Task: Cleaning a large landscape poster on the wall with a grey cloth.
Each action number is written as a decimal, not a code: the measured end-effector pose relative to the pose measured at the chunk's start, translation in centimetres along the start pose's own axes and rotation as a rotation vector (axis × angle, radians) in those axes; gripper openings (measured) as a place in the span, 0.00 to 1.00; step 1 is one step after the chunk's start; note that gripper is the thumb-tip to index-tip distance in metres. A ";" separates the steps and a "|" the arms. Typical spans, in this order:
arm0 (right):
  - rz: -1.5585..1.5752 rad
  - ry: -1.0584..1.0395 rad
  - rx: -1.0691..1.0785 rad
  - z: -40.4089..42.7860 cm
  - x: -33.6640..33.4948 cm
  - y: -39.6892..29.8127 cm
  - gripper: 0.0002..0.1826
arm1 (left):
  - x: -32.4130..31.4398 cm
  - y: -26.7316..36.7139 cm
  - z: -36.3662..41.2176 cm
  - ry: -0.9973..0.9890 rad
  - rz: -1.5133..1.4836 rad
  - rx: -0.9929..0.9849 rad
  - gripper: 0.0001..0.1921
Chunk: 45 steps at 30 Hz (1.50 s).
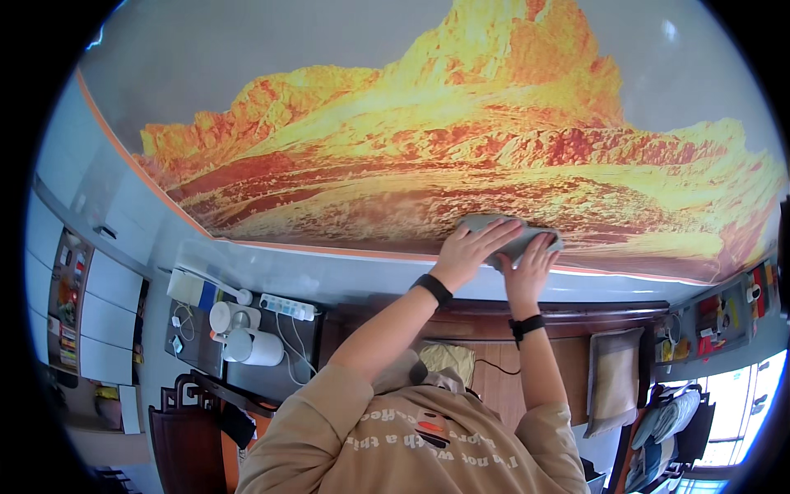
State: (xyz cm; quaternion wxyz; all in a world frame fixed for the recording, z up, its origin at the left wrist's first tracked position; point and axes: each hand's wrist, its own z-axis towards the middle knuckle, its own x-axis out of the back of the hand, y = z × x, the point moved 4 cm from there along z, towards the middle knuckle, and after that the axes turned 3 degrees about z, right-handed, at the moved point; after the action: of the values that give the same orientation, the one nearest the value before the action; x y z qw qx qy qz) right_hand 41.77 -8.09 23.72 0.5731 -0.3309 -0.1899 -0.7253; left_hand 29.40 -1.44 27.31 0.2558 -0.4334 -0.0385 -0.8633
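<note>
A folded grey cloth (521, 242) lies flat against a large glossy wall mural of orange and yellow rocky mountains (345, 210), close to its lower edge. The fingers of my left hand (478, 250) are spread over the cloth's left part and press it to the mural. On its right end rests my right hand (531, 265), with fingertips over the cloth and the thumb along its lower side. Both wrists carry black bands. An orange-red border strip (321, 251) runs just below the hands, along the mural's bottom.
Below the wall stands a dark wooden bench (494, 309) with a cushion (614, 383) and a yellowish cloth (449, 361). To the left, a dark side table holds a power strip (287, 307), a white kettle (256, 347) and cables. A carved wooden chair (185, 432) is lower left.
</note>
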 end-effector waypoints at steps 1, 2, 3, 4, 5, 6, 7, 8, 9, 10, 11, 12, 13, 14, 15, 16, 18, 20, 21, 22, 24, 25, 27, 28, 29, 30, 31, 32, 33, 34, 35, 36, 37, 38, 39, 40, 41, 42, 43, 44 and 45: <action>0.031 -0.034 -0.002 -0.6 -0.8 -0.9 0.53 | -0.5 -0.6 -1.2 0.002 -0.001 0.042 0.39; 0.070 -0.069 0.000 -1.1 -1.5 -2.2 0.54 | -0.6 -1.5 -2.5 0.001 0.003 0.089 0.39; 0.119 -0.095 -0.001 -1.2 -1.6 -3.6 0.51 | -0.2 -2.3 -3.6 -0.004 0.004 0.085 0.39; 0.122 -0.096 -0.006 -1.1 -1.6 -5.0 0.51 | 0.1 -3.5 -4.9 -0.052 0.015 0.162 0.38; 0.129 -0.168 0.030 -0.9 -1.8 -6.6 0.49 | 0.5 -4.9 -6.1 -0.097 0.023 0.237 0.38; 0.139 -0.244 0.065 -0.8 -2.2 -8.2 0.47 | 0.7 -6.2 -7.3 -0.049 0.039 0.265 0.39; 0.139 -0.247 0.060 -0.5 -2.5 -9.8 0.47 | 1.0 -7.7 -8.5 0.000 0.056 0.293 0.40; 0.151 -0.176 0.139 0.1 -2.6 -12.2 0.41 | 1.7 -9.3 -9.9 0.005 0.106 0.329 0.42; 0.153 -0.101 0.212 0.7 -2.2 -14.3 0.35 | 2.5 -10.8 -10.9 0.017 0.147 0.358 0.44; 0.196 -0.143 0.232 1.2 -2.0 -16.4 0.34 | 3.1 -12.4 -12.0 0.111 0.183 0.366 0.47; 0.245 -0.184 0.257 1.8 -1.7 -18.7 0.33 | 3.7 -14.0 -13.4 0.204 0.225 0.376 0.50; 0.219 -0.195 0.331 2.2 -1.6 -20.7 0.33 | 4.5 -15.6 -14.7 0.194 0.201 0.453 0.50; 0.191 -0.205 0.404 2.6 -1.5 -22.4 0.33 | 5.2 -17.0 -15.7 0.185 0.175 0.528 0.49; 0.191 -0.200 0.400 3.2 -1.2 -23.9 0.33 | 6.3 -18.0 -16.2 0.187 0.177 0.523 0.49; 0.219 -0.160 0.422 3.7 -0.9 -25.3 0.34 | 7.4 -19.0 -16.1 0.179 0.150 0.550 0.52; 0.244 -0.119 0.443 4.4 -0.4 -25.9 0.35 | 8.3 -19.6 -15.8 0.172 0.120 0.574 0.55; 0.214 -0.084 0.437 5.7 0.6 -26.7 0.35 | 10.6 -19.9 -13.9 0.174 0.124 0.559 0.58; 0.171 -0.054 0.428 7.2 2.4 -26.4 0.36 | 12.4 -19.7 -11.6 0.177 0.113 0.542 0.61; 0.168 -0.040 0.408 8.1 3.4 -25.8 0.37 | 12.9 -19.4 -10.4 0.196 0.134 0.530 0.62; 0.162 -0.028 0.386 8.9 4.3 -24.8 0.38 | 13.3 -18.9 -9.2 0.216 0.152 0.516 0.62; 0.191 -0.023 0.361 10.2 5.9 -22.7 0.41 | 14.2 -17.7 -6.6 0.206 0.159 0.480 0.62; 0.161 -0.005 0.318 10.6 6.7 -21.2 0.44 | 14.4 -16.8 -5.2 0.197 0.171 0.449 0.61; 0.114 0.038 0.246 11.0 7.4 -17.6 0.49 | 14.1 -14.6 -2.3 0.194 0.146 0.384 0.61; 0.098 0.062 0.216 11.0 7.6 -15.5 0.51 | 13.6 -13.3 -0.9 0.185 0.131 0.323 0.60; 0.081 0.090 0.197 10.9 8.0 -13.3 0.52 | 12.9 -12.0 0.4 0.189 0.121 0.317 0.60; 0.066 0.116 0.180 10.7 8.3 -11.2 0.53 | 12.2 -10.4 1.6 0.188 0.102 0.246 0.58; 0.058 0.127 0.167 10.4 8.3 -9.3 0.53 | 11.5 -8.9 2.6 0.182 0.087 0.180 0.56; 0.050 0.137 0.156 9.9 8.4 -7.4 0.54 | 10.7 -7.5 3.4 0.180 0.082 0.183 0.56; 0.023 0.126 0.160 9.3 7.8 -5.6 0.53 | 9.4 -6.0 4.0 0.144 0.061 0.160 0.54; 0.024 0.117 0.163 8.4 7.1 -3.9 0.53 | 8.0 -4.7 4.3 0.108 0.040 0.137 0.53; 0.016 0.101 0.134 7.3 6.4 -1.9 0.53 | 6.7 -3.4 4.6 0.109 0.031 0.143 0.53; 0.016 0.085 0.114 6.3 5.4 -0.3 0.53 | 5.1 -2.0 4.4 0.098 0.046 0.107 0.50; 0.023 0.081 0.131 4.9 4.1 1.2 0.53 | 3.5 -1.0 3.9 0.086 0.065 0.075 0.47; -0.006 0.045 0.099 3.2 2.8 3.0 0.52 | 2.0 -0.2 3.3 0.095 0.062 0.088 0.47; -0.032 0.010 0.066 1.6 1.4 4.3 0.52 | 0.2 0.8 2.3 0.111 0.116 0.058 0.44; -0.026 -0.034 0.037 0.1 0.0 5.0 0.49 | -1.4 1.4 0.9 0.113 0.145 0.048 0.43; -0.043 -0.046 0.068 -1.5 -1.3 4.9 0.47 | -2.9 1.9 -0.7 0.114 0.180 0.042 0.41; -0.070 -0.055 0.093 -2.7 -2.3 4.9 0.44 | -4.5 2.0 -2.2 0.055 0.088 0.071 0.39; -0.060 -0.056 0.102 -3.5 -3.1 4.4 0.44 | -5.8 1.7 -3.8 -0.006 0.004 0.102 0.37; -0.073 -0.105 0.115 -4.3 -4.0 3.6 0.42 | -6.6 1.4 -5.2 -0.010 0.013 0.109 0.37; -0.084 -0.156 0.127 -5.0 -5.1 2.5 0.40 | -7.0 0.7 -6.8 -0.036 -0.023 0.164 0.35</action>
State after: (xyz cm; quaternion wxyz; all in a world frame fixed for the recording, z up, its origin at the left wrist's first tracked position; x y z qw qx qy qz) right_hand 43.46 -8.47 16.35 0.5456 -0.3412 -0.2933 -0.7070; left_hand 28.20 -1.15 17.60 0.2797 -0.4260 -0.1187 -0.8522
